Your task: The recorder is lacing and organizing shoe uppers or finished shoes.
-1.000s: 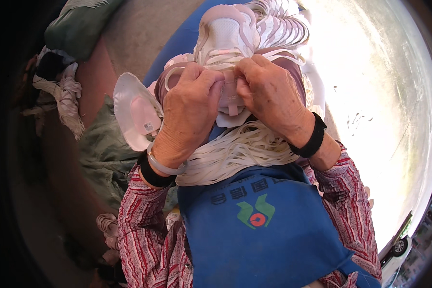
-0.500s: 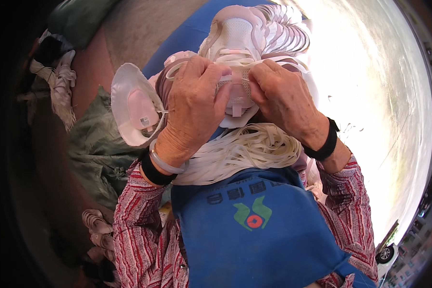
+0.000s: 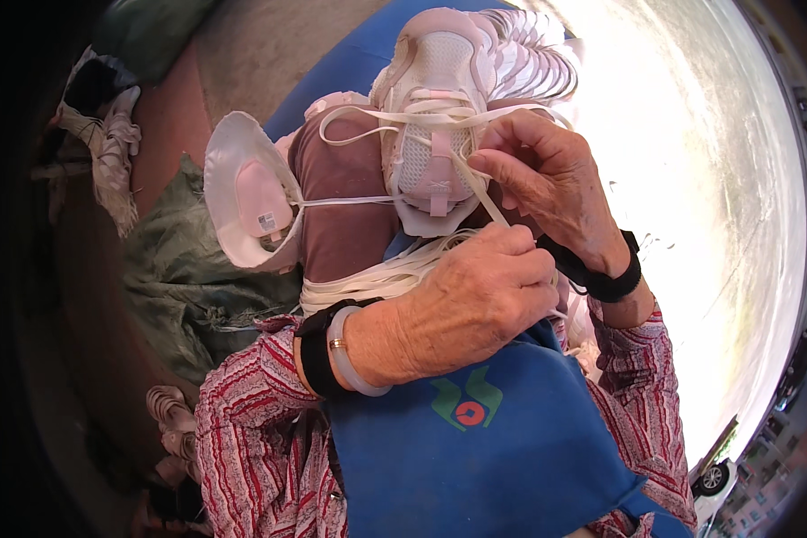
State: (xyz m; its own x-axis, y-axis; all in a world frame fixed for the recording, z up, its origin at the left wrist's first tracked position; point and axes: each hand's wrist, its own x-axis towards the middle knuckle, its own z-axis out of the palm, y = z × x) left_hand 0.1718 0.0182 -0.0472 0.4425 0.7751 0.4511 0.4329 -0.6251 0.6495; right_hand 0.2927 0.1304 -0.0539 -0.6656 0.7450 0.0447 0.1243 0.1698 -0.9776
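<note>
A white and pink shoe upper [image 3: 435,67] lies over my knees, toe pointing away. A flat cream shoelace [image 3: 486,193] runs from its eyelets down to my left hand [image 3: 480,296], which is closed on it above the lap. My right hand [image 3: 547,175] pinches the same lace beside the tongue, fingertips together. The lace's other length [image 3: 336,121] loops loosely to the left across the upper. By a thin cord, a second upper [image 3: 224,193] hangs joined to the first at the left. A bundle of cream laces [image 3: 368,280] rests on my lap, partly behind my left hand.
Several striped white and pink uppers are stacked [image 3: 538,58] at the far right of the shoe. A blue apron [image 3: 475,457] covers my lap. Green sacking [image 3: 206,287] and more shoe parts [image 3: 112,143] lie at the left. Bright ground stretches along the right.
My left hand has left the shoe and come down towards me with the lace drawn in it. My right hand stays by the tongue, turned slightly. The shoe's tongue now shows.
</note>
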